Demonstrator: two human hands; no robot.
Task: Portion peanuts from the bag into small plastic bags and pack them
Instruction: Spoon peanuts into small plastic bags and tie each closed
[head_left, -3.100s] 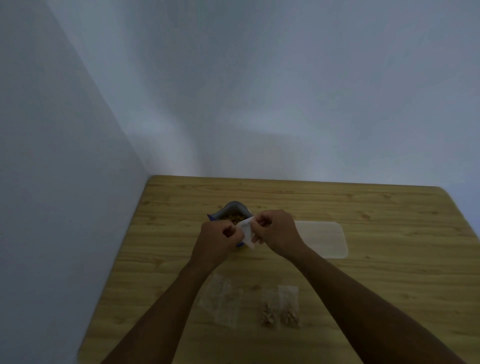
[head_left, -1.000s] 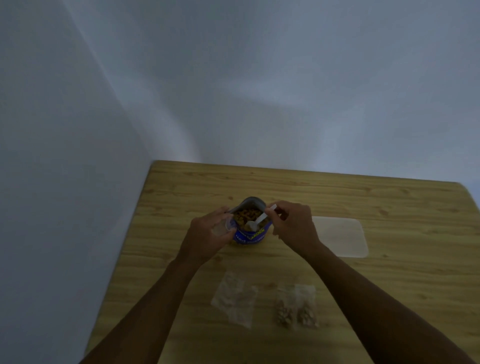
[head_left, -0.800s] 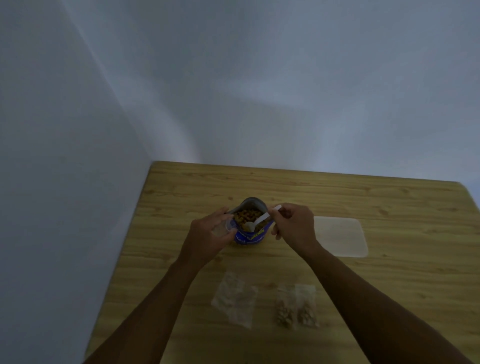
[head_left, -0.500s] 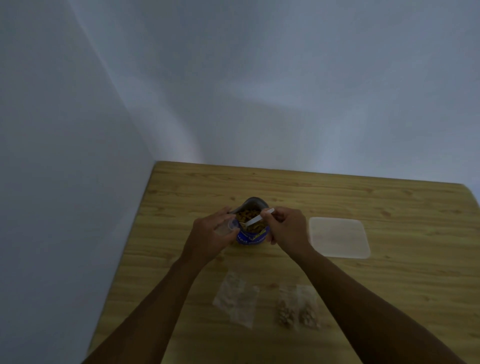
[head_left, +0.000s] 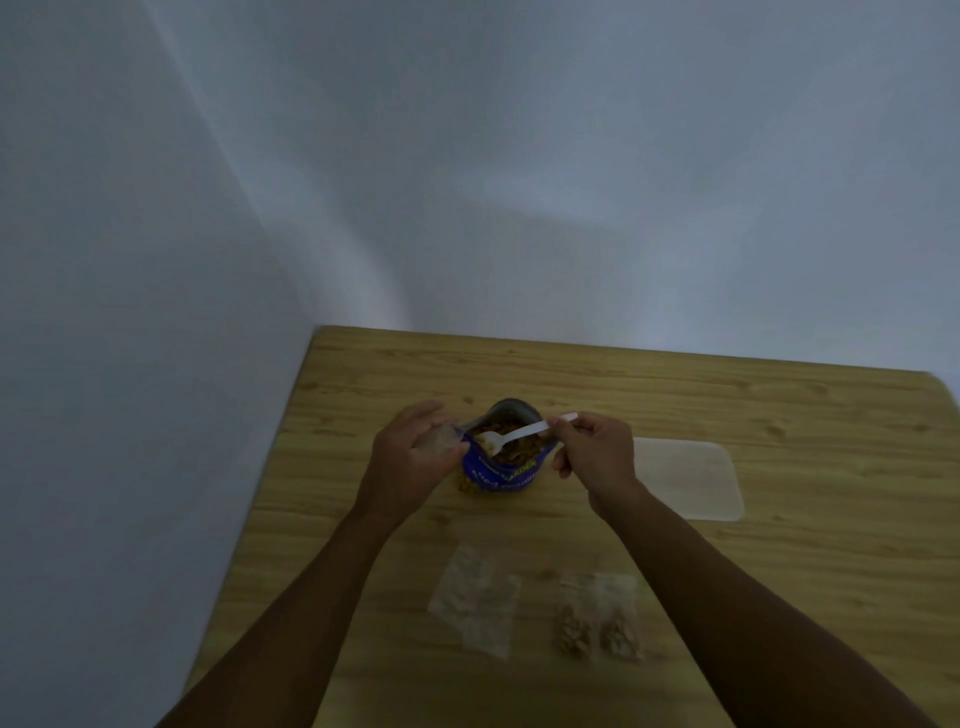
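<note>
Spoon (head_left: 514, 434) now lies flatter across peanut bag (head_left: 501, 475).

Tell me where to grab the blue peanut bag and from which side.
Probably grip the blue peanut bag round its middle, from the near side: it stands upright, mouth open upward with the white spoon in it.

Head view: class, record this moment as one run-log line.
left hand: holds small clear bag | right hand: white spoon in open peanut bag | table: filled bags, empty bags, translucent lid
</note>
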